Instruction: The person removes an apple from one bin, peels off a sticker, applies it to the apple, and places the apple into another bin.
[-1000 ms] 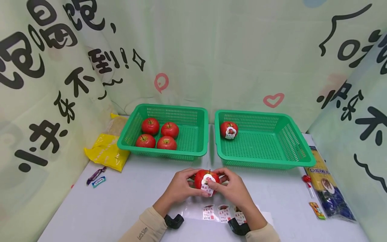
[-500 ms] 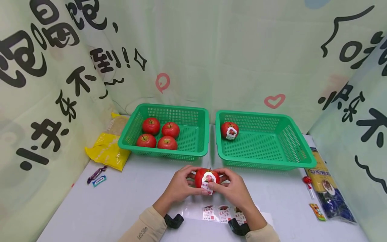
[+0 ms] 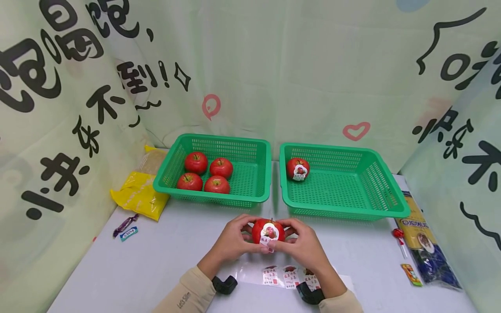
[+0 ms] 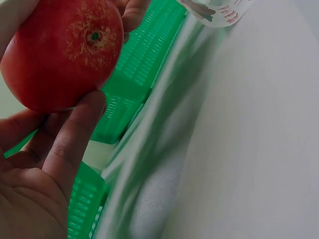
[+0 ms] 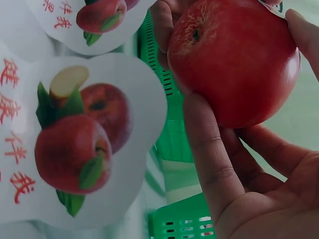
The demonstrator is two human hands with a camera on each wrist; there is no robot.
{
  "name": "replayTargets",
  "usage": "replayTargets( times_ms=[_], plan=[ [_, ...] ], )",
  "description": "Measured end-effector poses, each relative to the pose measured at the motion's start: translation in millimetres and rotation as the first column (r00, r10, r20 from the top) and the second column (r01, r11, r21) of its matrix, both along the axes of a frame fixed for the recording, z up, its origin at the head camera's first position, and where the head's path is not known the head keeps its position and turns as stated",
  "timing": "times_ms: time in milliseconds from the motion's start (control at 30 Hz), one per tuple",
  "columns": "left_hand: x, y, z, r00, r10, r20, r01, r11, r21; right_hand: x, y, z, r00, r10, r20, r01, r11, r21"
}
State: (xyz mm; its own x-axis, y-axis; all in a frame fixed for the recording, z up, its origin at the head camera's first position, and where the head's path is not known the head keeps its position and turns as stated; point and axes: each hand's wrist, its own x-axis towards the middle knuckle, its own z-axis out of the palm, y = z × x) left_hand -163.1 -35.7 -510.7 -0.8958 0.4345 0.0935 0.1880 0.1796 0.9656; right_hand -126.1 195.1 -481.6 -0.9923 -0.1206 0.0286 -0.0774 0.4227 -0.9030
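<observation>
The round, glossy red apple [image 3: 268, 230] bears a white flower-shaped paper sticker [image 3: 270, 232] printed with an apple picture and red characters. It is held above the white desk [image 3: 156, 265], in front of 2 green plastic mesh baskets [image 3: 336, 204]. The left hand [image 3: 231, 241] and right hand [image 3: 303, 245] each curl a grip round the apple, with a thumb on the sticker's lower edge.

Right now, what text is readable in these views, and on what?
"不" and "到!!": black print on the backdrop; the rest is cut off.
"Let's Slim", probably: left sleeve, small.
"健康伴我": sticker sheet, red print.
Apple sticker: too small to read.
Blue packet: lettering too blurred to read.
</observation>
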Motion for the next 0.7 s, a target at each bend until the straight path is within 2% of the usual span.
replayTargets(
  times_ms=[233, 433, 500, 600, 633, 700],
  plan=[
    [-1.2, 2, 2.4, 1.0, -0.001, -0.011, 0.001, 1.0, -0.001, -0.5, 3, 1.9, 0.999, -0.008, 0.033, 0.008, 1.0, -0.016],
    [0.6, 5, 2.4, 0.993, -0.013, -0.115, 0.009, 0.999, -0.041, -0.6, 9, 4.2, 0.994, 0.066, 0.087, -0.065, 0.998, -0.015],
    [0.8, 7, 3.4, 0.989, -0.047, -0.14, 0.044, 0.999, -0.024, -0.7, 15, 3.7, 0.991, 0.114, 0.071, -0.112, 0.993, -0.019],
    [-2.6, 16, 7.4, 0.984, -0.103, -0.145, 0.11, 0.993, 0.041, 0.0, 30, 4.8, 0.983, 0.185, 0.001, -0.184, 0.979, -0.084],
    [-4.1, 21, 9.7, 0.985, -0.109, -0.132, 0.117, 0.991, 0.059, 0.2, 37, 5.8, 0.978, 0.206, -0.023, -0.207, 0.971, -0.12],
    [-8.0, 35, 14.9, 0.991, -0.078, -0.109, 0.087, 0.993, 0.075, 1.0, 52, 9.1, 0.969, 0.232, -0.078, -0.244, 0.949, -0.202]
  ],
)
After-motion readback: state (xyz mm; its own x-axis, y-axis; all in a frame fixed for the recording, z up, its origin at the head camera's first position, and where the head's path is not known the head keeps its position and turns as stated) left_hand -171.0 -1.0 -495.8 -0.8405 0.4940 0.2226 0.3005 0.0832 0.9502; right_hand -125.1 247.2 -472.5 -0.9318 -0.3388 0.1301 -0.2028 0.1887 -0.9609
